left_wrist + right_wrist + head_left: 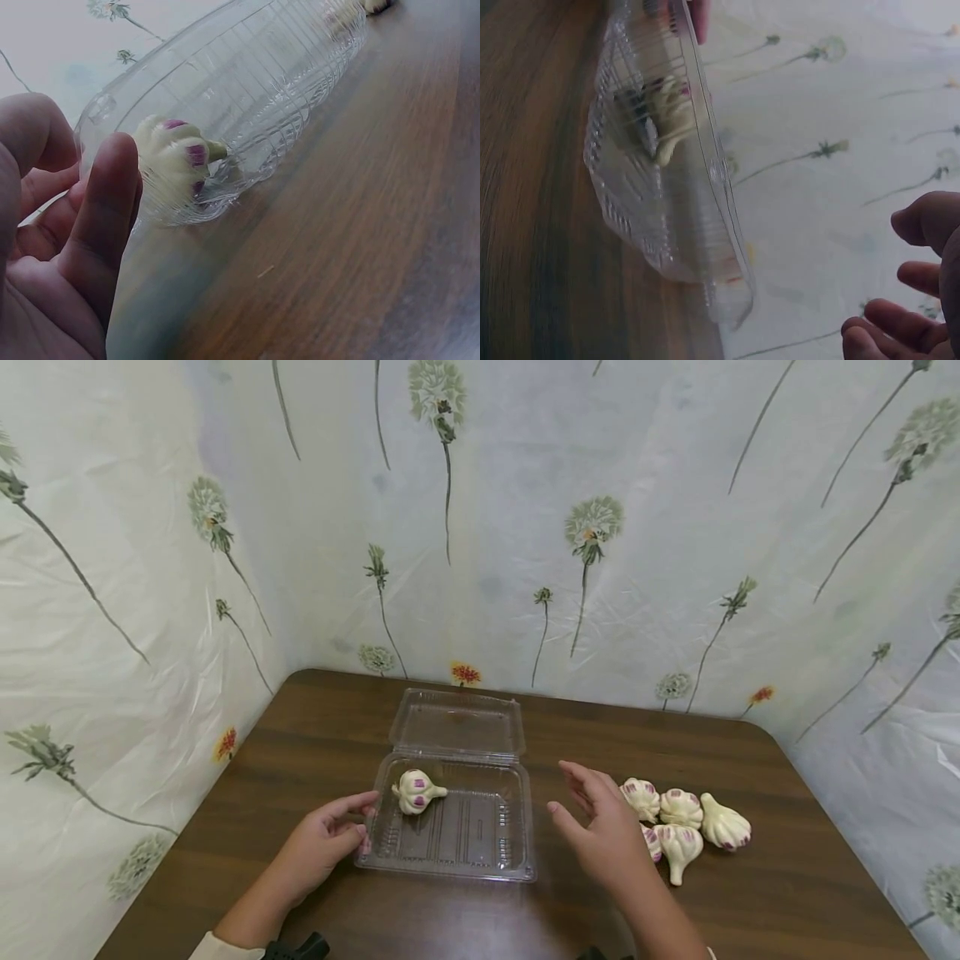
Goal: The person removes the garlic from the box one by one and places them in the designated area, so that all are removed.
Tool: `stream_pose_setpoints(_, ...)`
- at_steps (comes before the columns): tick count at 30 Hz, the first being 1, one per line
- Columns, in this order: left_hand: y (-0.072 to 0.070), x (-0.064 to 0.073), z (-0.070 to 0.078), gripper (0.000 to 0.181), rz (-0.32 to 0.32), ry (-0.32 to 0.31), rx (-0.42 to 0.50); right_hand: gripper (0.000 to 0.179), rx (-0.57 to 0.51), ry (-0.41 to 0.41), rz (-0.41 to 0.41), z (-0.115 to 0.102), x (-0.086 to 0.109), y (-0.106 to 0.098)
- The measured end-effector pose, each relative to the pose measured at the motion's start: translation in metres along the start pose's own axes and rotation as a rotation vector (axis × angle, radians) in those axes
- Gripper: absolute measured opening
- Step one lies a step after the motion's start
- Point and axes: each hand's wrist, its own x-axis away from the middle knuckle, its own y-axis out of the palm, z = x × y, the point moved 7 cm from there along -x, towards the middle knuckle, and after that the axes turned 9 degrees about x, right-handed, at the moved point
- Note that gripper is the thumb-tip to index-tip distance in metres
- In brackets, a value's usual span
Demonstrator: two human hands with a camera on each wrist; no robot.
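Observation:
A clear plastic clamshell container lies on the table with its lid folded back. One garlic bulb, white with purple patches, rests at the left inside it, its stem pointing right. My left hand pinches the container's left rim; in the left wrist view the thumb is on the near side and the fingers curl beyond. Between the container and a group of garlic bulbs, my right hand is held with its fingers apart and nothing in them. It partly covers one bulb of that group.
The brown wooden table has rounded far corners. A pale sheet with a dandelion print hangs behind it and along both sides. The raised lid lies toward the far edge.

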Motion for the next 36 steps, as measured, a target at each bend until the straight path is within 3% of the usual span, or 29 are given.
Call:
stream_pose_setpoints(6, -0.005, 0.001, 0.000, 0.049, 0.030, -0.004, -0.007, 0.059, -0.047, 0.006, -0.062, -0.012, -0.007, 0.015)
stream_pose_setpoints(19, -0.001, -0.001, 0.000, 0.049, -0.008, -0.004, 0.006, 0.060, -0.067, 0.025, -0.134, -0.026, -0.012, 0.036)
stream_pose_setpoints(36, 0.000, -0.001, -0.002, 0.049, -0.005, -0.010, 0.023, 0.064, -0.115, 0.017, -0.228, -0.054, -0.016, 0.064)
